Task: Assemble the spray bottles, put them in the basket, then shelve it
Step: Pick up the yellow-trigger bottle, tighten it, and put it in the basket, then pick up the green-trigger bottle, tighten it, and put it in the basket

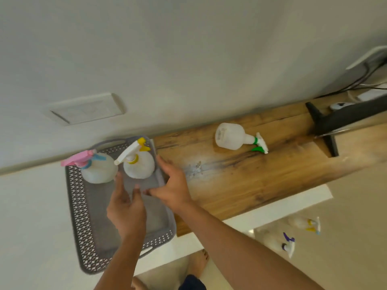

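Note:
A grey perforated basket [77,210] sits at the left end of the wooden table [240,178]. Two white spray bottles stand in its far end: one with a pink and blue head [98,168], one with a white and yellow head [138,164]. A third white bottle with a green and white head [236,138] lies on its side on the table, further right. My left hand [126,208] hovers over the basket floor, fingers apart, holding nothing. My right hand [171,185] is open beside the yellow-headed bottle, over the basket's right wall.
Two more spray bottles, one yellow-headed [307,223] and one purple-headed [280,243], lie on a lower surface at the bottom right. A black stand [326,126] and cables [360,80] occupy the table's far right. A wall runs behind the table.

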